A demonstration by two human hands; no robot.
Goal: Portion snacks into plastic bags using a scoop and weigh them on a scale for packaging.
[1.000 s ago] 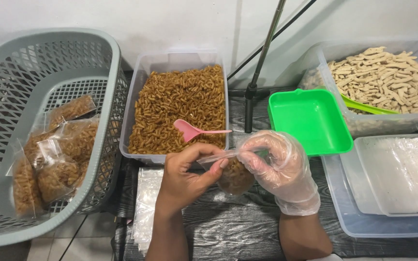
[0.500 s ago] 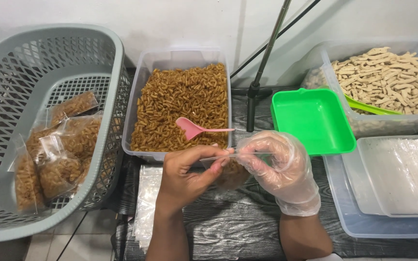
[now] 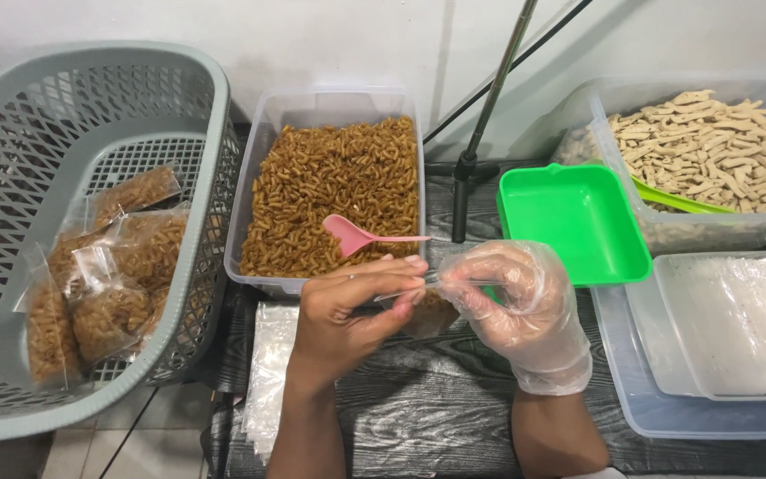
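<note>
Currently, left hand [image 3: 347,310] and gloved right hand [image 3: 511,302] pinch the top edge of a small filled bag [image 3: 430,308], just beside the snack tub's [image 3: 263,186] near rim; dark tabletop [image 3: 436,399] lies below.

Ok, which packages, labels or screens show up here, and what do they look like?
Small clear bag: pinched between left hand and gloved right hand, brown snack inside.
Filled clear bags: lying in the grey basket at left, brown snack inside.
Empty clear bags: flat stack on the dark table, beside the left forearm.
No labels or screens visible.
</note>
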